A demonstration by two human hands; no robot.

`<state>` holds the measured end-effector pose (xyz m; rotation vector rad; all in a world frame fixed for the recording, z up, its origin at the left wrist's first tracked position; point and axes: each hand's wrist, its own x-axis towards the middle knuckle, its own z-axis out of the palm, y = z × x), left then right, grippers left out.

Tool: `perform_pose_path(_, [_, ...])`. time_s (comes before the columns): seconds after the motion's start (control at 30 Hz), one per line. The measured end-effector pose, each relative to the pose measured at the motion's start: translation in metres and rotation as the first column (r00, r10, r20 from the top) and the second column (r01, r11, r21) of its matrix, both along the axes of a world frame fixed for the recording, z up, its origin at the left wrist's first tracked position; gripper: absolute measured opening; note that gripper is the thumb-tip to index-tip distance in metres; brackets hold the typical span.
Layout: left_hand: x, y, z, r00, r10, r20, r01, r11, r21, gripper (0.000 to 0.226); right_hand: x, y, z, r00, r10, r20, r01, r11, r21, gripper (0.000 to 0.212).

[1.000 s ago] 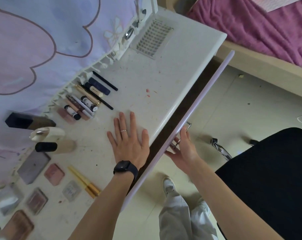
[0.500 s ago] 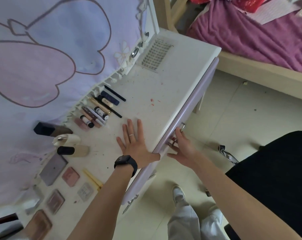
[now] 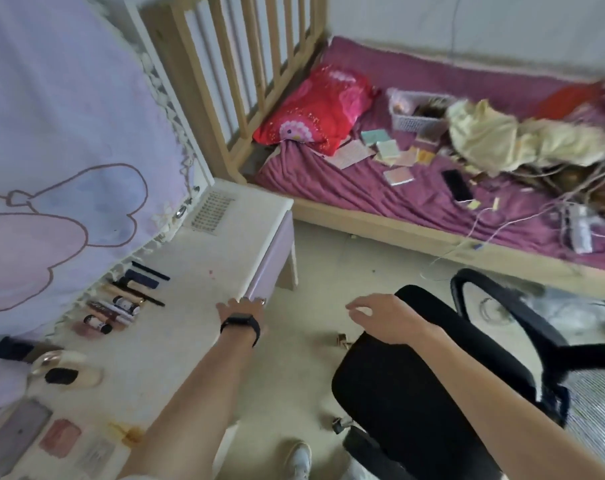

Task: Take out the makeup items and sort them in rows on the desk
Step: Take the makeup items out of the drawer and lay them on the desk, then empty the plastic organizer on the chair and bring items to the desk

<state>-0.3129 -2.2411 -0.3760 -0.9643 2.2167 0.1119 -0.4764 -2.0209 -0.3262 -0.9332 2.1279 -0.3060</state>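
Makeup lies sorted on the white desk (image 3: 197, 271). A row of lipsticks and pencils (image 3: 124, 299) sits by the cloth's fringe. Nearer me are foundation bottles (image 3: 63, 370), and flat palettes (image 3: 27, 438) lie at the bottom left. The lilac drawer front (image 3: 269, 263) is closed under the desk edge. My left hand (image 3: 240, 308), a black watch on its wrist, rests on the desk's front edge and holds nothing. In the air above the chair seat, my right hand (image 3: 380, 317) hangs with loosely curled, empty fingers.
A black office chair (image 3: 415, 393) stands just right of the desk. Behind it is a wooden bed (image 3: 380, 233) with a purple sheet, a red pillow (image 3: 314, 109), a phone (image 3: 458, 185), cards and cables. A lilac printed cloth (image 3: 69, 150) hangs behind the desk.
The drawer has gone from open to closed. My right hand left its handle and moved right over the chair. My left hand slid to the desk edge, and the view lifted toward the bed.
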Motion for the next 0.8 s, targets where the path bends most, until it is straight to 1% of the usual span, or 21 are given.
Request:
perform_pose_path(0.07, [-0.043,0.039,0.035,0.970,-0.149,-0.193,0.168,0.982,0.085,0.051,-0.013,0.055,0.048,0.986,-0.127,-0.111,0.121,0.991,-0.053,0.037])
perform_pose_path(0.13, [-0.085,0.088,0.079,0.880,-0.231,-0.414,0.306,0.944,0.125,0.052,-0.020,0.114,0.093,0.933,-0.292,-0.212,0.267,0.953,-0.141,0.035])
perform_pose_path(0.2, [-0.122,0.143,0.122,0.756,-0.256,-0.603,0.429,0.889,0.159,0.055,-0.015,0.174,0.134,0.828,-0.489,-0.275,0.426,0.867,-0.260,0.031])
perform_pose_path(0.23, [-0.136,0.171,0.143,0.694,-0.255,-0.673,0.486,0.856,0.176,0.056,-0.007,0.204,0.154,0.762,-0.577,-0.295,0.493,0.811,-0.313,0.029])
perform_pose_path(0.3, [-0.158,0.230,0.180,0.554,-0.293,-0.780,0.618,0.771,0.149,0.055,0.014,0.263,0.185,0.609,-0.723,-0.327,0.592,0.688,-0.420,0.027])
perform_pose_path(0.4, [-0.174,0.325,0.231,0.334,-0.370,-0.867,0.796,0.604,0.048,0.054,0.060,0.349,0.220,0.373,-0.871,-0.320,0.647,0.492,-0.583,0.024])
perform_pose_path(0.5, [-0.172,0.421,0.272,0.144,-0.363,-0.920,0.890,0.455,-0.041,0.048,0.113,0.424,0.247,0.154,-0.936,-0.316,0.665,0.335,-0.667,0.022])
perform_pose_path(0.53, [-0.167,0.455,0.283,0.101,-0.357,-0.928,0.914,0.402,-0.055,0.047,0.132,0.449,0.254,0.081,-0.944,-0.318,0.660,0.291,-0.693,0.023])
perform_pose_path(0.67, [-0.136,0.589,0.314,-0.032,-0.299,-0.954,0.979,0.183,-0.090,0.046,0.201,0.544,0.270,-0.172,-0.922,-0.348,0.609,0.178,-0.773,0.024])
perform_pose_path(0.73, [-0.119,0.653,0.324,-0.087,-0.272,-0.958,0.987,0.109,-0.121,0.047,0.229,0.594,0.273,-0.273,-0.897,-0.348,0.575,0.138,-0.806,0.024])
perform_pose_path(0.8, [-0.102,0.717,0.333,-0.120,-0.239,-0.964,0.989,0.056,-0.137,0.044,0.255,0.645,0.274,-0.365,-0.855,-0.368,0.547,0.123,-0.828,0.023])
